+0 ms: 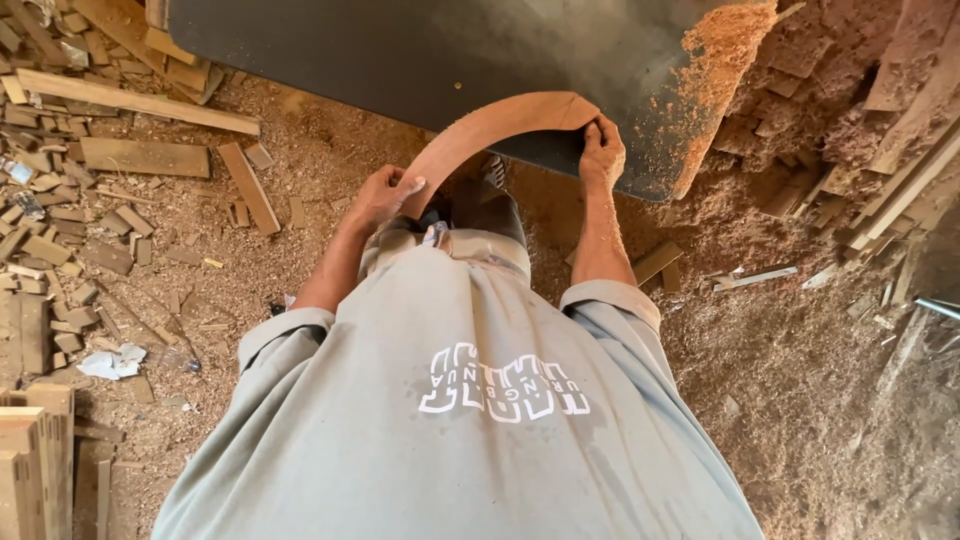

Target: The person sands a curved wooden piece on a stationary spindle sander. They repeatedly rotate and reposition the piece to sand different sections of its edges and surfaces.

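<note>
A curved, arc-shaped piece of reddish-brown wood arches in front of my body, at the near edge of a dark flat machine table. My left hand grips the lower left end of the arc. At the upper right end, my right hand is closed around the wood where it meets the table edge. I look down over my grey shirt, which hides my legs and most of the floor below me.
Sawdust is heaped on the table's right corner and covers the floor. Offcuts and planks litter the left side. Stacked boards stand at lower left. More wood scraps and strips pile up at right.
</note>
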